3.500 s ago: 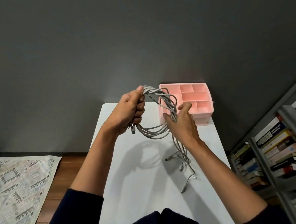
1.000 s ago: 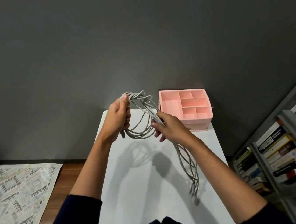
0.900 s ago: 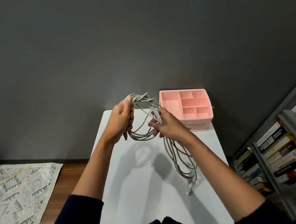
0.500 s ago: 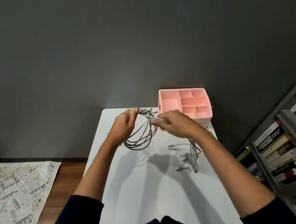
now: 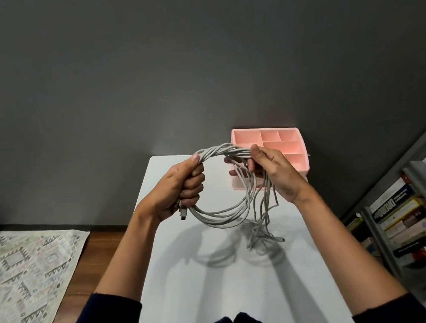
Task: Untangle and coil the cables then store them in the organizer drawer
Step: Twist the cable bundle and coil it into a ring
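A bundle of grey cables (image 5: 223,216) forms a round coil held in the air above the white table (image 5: 220,287). My left hand (image 5: 180,188) grips the coil's left side in a fist, with a plug sticking out below it. My right hand (image 5: 273,170) holds the coil's top right, fingers curled round the strands. Loose cable ends hang from the right hand down to the table (image 5: 263,235). The pink organizer (image 5: 292,137), with several open compartments, stands at the table's far right corner, just behind my right hand.
A dark grey wall runs behind the table. A grey shelf full of books (image 5: 406,214) stands close on the right. A patterned rug (image 5: 21,276) lies on the wooden floor to the left.
Both hands have lifted the coil up off the table and spread it into a wider loop. The loose ends now hang from my right hand instead of lying spread on the table.
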